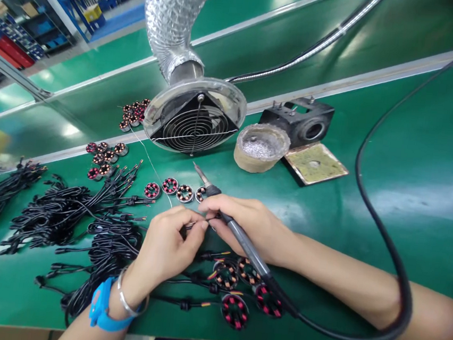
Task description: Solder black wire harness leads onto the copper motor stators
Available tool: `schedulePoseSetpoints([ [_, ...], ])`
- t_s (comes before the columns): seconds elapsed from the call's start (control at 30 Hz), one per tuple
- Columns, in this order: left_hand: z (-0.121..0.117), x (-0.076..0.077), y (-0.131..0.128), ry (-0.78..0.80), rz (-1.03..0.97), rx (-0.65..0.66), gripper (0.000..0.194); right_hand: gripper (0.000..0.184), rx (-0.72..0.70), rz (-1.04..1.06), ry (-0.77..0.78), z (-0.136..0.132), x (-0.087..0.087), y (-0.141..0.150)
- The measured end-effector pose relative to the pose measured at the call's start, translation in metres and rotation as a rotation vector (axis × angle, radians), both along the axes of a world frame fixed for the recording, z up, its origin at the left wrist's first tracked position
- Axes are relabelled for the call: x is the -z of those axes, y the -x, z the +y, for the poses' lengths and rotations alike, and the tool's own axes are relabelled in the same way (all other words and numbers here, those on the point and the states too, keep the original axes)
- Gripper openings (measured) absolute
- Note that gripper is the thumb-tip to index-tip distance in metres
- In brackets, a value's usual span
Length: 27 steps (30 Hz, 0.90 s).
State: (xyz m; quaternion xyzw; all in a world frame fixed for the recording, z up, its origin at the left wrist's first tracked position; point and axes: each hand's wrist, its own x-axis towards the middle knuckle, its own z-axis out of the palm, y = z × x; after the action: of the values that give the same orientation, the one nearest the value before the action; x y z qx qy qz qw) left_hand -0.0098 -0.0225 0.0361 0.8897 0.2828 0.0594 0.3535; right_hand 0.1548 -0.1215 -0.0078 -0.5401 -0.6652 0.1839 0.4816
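Note:
My right hand [251,223] grips a soldering iron [239,238] like a pen, its tip pointing up and left toward a row of small stators [170,186] on the green mat. My left hand [169,244], with a blue wristband and a silver bangle, pinches a thin solder wire [149,160] that runs up toward the fan. The two hands touch at the fingertips. Below them lie several red-and-copper wound stators [235,311] with black leads attached.
Bundles of black cables [69,219] cover the left of the mat. A fume extractor fan [195,119] on a foil duct stands behind, with a tin pot [261,147], an iron stand [301,122] and sponge [316,163]. The iron's cord [380,233] loops on the right.

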Motion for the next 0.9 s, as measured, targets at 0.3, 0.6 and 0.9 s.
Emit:
schedulePoseSetpoints([
  [0.3,-0.019,-0.02,0.007,0.017,0.104,0.151,0.039,0.028,0.074,-0.03,0.011,-0.005,0.001,0.004],
  [0.6,0.01,-0.009,0.01,0.04,0.113,0.018,0.036,0.026,0.079,-0.087,-0.03,-0.014,-0.01,-0.015],
  [0.9,0.001,-0.007,0.005,0.201,0.175,0.239,0.038,0.021,-0.011,-0.033,-0.018,-0.02,-0.003,-0.01],
])
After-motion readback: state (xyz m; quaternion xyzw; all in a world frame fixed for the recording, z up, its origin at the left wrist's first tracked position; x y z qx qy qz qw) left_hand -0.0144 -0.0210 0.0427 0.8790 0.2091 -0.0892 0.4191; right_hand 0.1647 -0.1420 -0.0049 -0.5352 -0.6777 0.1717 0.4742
